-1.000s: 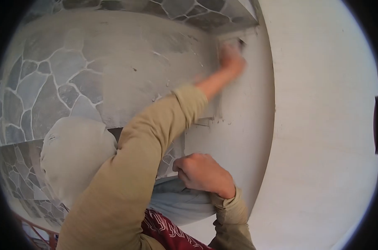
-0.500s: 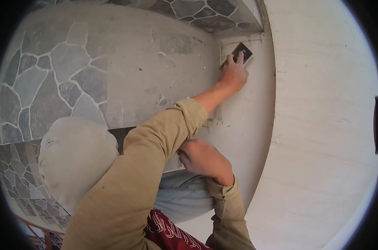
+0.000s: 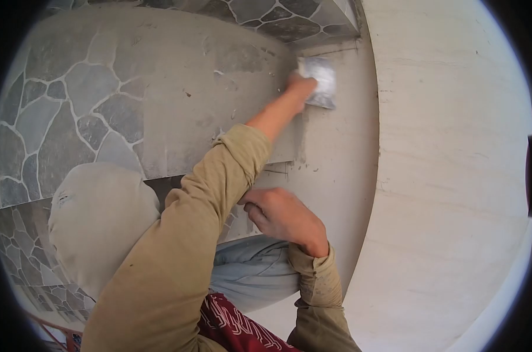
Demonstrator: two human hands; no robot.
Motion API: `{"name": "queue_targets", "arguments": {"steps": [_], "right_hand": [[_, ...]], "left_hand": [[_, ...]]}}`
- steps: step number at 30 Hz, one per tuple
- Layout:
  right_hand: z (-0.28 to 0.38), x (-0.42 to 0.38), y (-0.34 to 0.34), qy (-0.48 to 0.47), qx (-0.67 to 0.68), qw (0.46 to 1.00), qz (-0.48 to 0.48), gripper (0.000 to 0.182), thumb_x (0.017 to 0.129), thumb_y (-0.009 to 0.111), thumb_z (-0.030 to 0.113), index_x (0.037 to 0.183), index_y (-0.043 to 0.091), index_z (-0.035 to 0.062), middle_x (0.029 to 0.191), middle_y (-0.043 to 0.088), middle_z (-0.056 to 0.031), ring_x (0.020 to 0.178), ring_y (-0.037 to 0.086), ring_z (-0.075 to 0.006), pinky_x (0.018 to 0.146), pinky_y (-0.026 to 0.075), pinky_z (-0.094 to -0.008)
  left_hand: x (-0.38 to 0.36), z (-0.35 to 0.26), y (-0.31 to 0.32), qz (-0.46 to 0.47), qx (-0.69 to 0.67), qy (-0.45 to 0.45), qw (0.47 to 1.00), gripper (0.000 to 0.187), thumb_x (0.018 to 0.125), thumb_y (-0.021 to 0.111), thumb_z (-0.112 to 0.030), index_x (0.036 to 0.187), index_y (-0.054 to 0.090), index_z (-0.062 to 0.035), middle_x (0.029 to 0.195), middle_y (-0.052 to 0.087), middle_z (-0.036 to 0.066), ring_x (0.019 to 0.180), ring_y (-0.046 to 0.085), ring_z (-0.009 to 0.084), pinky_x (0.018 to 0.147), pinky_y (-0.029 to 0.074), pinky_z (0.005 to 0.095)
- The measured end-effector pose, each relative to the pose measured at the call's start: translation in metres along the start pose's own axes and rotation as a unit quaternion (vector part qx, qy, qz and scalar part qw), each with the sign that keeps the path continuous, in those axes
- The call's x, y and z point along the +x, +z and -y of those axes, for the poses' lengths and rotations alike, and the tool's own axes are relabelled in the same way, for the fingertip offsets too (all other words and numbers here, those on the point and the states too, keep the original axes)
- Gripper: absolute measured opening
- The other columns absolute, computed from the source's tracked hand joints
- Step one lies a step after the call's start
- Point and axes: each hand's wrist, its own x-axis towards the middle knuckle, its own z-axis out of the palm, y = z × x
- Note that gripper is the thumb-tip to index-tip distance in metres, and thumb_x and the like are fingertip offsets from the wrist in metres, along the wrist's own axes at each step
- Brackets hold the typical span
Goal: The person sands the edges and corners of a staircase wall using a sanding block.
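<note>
My left hand (image 3: pixel 301 89) is closed around a flat rectangular putty knife (image 3: pixel 321 82), whose handle is hidden. Its blade shines silver and lies against or close to the pale wall strip (image 3: pixel 336 138), near the corner below the stone-clad ledge; motion blurs it. My right hand (image 3: pixel 284 217) is curled beside my left sleeve (image 3: pixel 236 155), lower down. Some of its fingertips are out of sight behind the sleeve, so I cannot make out what they hold, if anything.
Stone-patterned tiles (image 3: pixel 60 117) with pale joints cover the left, beside a smeared grey surface (image 3: pixel 219 100). A pale board or wall (image 3: pixel 442 176) rises at right. A stone-faced ledge (image 3: pixel 289 26) juts out above. A rounded pale shape (image 3: pixel 101 217) sits at lower left.
My left hand has moved slightly left and down with the putty knife, and the blade has turned from dark to bright silver. My right hand stays curled in nearly the same place.
</note>
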Motion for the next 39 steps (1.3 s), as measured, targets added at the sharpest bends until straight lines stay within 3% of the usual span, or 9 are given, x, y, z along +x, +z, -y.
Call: {"name": "queue_targets", "arguments": {"steps": [8, 19, 27, 29, 33, 35, 36, 38, 39], "right_hand": [[0.003, 0.000, -0.003, -0.075, -0.022, 0.995, 0.060, 0.021, 0.082, 0.061, 0.008, 0.098, 0.074, 0.0049, 0.088, 0.071, -0.0174, 0.083, 0.068, -0.0378, 0.074, 0.054, -0.0441], [-0.006, -0.009, -0.006, -0.007, -0.063, 0.997, 0.032, 0.017, 0.081, 0.062, 0.011, 0.091, 0.071, 0.0006, 0.086, 0.069, -0.0208, 0.083, 0.067, -0.0403, 0.074, 0.054, -0.0449], [-0.013, -0.004, 0.005, -0.012, 0.049, 0.999, -0.019, 0.020, 0.082, 0.062, 0.013, 0.095, 0.071, 0.0013, 0.083, 0.068, -0.0214, 0.083, 0.067, -0.0421, 0.074, 0.054, -0.0466], [-0.010, -0.005, 0.009, -0.030, -0.104, 0.990, 0.091, 0.021, 0.083, 0.062, 0.014, 0.099, 0.070, 0.0027, 0.083, 0.069, -0.0205, 0.083, 0.067, -0.0422, 0.073, 0.055, -0.0470], [0.001, -0.003, 0.021, -0.048, -0.055, 0.992, 0.099, 0.022, 0.081, 0.061, 0.013, 0.098, 0.070, 0.0029, 0.086, 0.070, -0.0206, 0.084, 0.068, -0.0414, 0.073, 0.055, -0.0477], [0.012, 0.007, 0.034, -0.044, -0.137, 0.973, 0.180, 0.023, 0.080, 0.063, 0.013, 0.099, 0.070, 0.0030, 0.091, 0.071, -0.0198, 0.086, 0.069, -0.0402, 0.073, 0.056, -0.0480], [0.011, 0.009, 0.048, -0.041, -0.138, 0.974, 0.172, 0.023, 0.080, 0.063, 0.013, 0.099, 0.070, 0.0030, 0.091, 0.071, -0.0198, 0.086, 0.069, -0.0402, 0.073, 0.056, -0.0480], [0.008, 0.008, 0.088, -0.131, -0.119, 0.976, 0.125, 0.020, 0.079, 0.063, 0.015, 0.090, 0.073, 0.0023, 0.086, 0.073, -0.0158, 0.083, 0.071, -0.0379, 0.072, 0.057, -0.0483], [0.016, 0.008, 0.100, -0.133, -0.112, 0.978, 0.116, 0.020, 0.079, 0.063, 0.015, 0.090, 0.073, 0.0023, 0.086, 0.073, -0.0158, 0.083, 0.071, -0.0379, 0.072, 0.057, -0.0483]], "left_hand": [[-0.075, -0.019, 0.048, 0.087, 0.179, 0.028, 0.979, 0.070, 0.077, 0.072, -0.031, 0.131, 0.052, 0.0097, 0.133, 0.057, 0.031, 0.126, 0.055, 0.0425, 0.105, 0.046, 0.0424], [-0.126, -0.044, 0.036, 0.017, 0.338, 0.118, 0.934, 0.071, 0.080, 0.057, -0.005, 0.149, 0.040, -0.0029, 0.136, 0.052, 0.025, 0.118, 0.056, 0.0409, 0.102, 0.046, 0.0481], [0.063, 0.086, 0.045, 0.035, 0.565, 0.135, 0.814, 0.079, 0.082, 0.068, -0.011, 0.151, 0.030, -0.0015, 0.150, 0.028, 0.031, 0.117, 0.059, 0.0453, 0.100, 0.050, 0.0498], [-0.103, -0.020, 0.044, -0.018, 0.379, 0.056, 0.924, 0.073, 0.083, 0.067, -0.008, 0.148, 0.035, -0.0024, 0.150, 0.030, 0.031, 0.118, 0.059, 0.0457, 0.100, 0.050, 0.0508], [-0.064, -0.002, 0.035, -0.031, 0.395, 0.054, 0.917, 0.077, 0.084, 0.067, -0.012, 0.152, 0.031, -0.0057, 0.150, 0.031, 0.030, 0.119, 0.058, 0.0468, 0.101, 0.049, 0.0519], [0.010, 0.015, 0.000, 0.111, 0.749, 0.223, 0.614, 0.071, 0.083, 0.065, -0.015, 0.146, 0.035, -0.0015, 0.147, 0.034, 0.030, 0.123, 0.055, 0.0477, 0.105, 0.047, 0.0510], [-0.005, 0.003, 0.000, 0.114, 0.749, 0.230, 0.610, 0.071, 0.083, 0.065, -0.015, 0.146, 0.035, -0.0015, 0.147, 0.034, 0.030, 0.123, 0.055, 0.0477, 0.105, 0.047, 0.0510], [-0.036, -0.015, 0.004, -0.048, 0.384, 0.085, 0.918, 0.063, 0.083, 0.060, -0.019, 0.139, 0.045, 0.0060, 0.139, 0.047, 0.033, 0.130, 0.049, 0.0468, 0.109, 0.042, 0.0491], [-0.036, -0.014, 0.003, -0.044, 0.394, 0.087, 0.914, 0.063, 0.083, 0.060, -0.019, 0.139, 0.045, 0.0060, 0.139, 0.047, 0.033, 0.130, 0.049, 0.0468, 0.109, 0.042, 0.0491]]}}
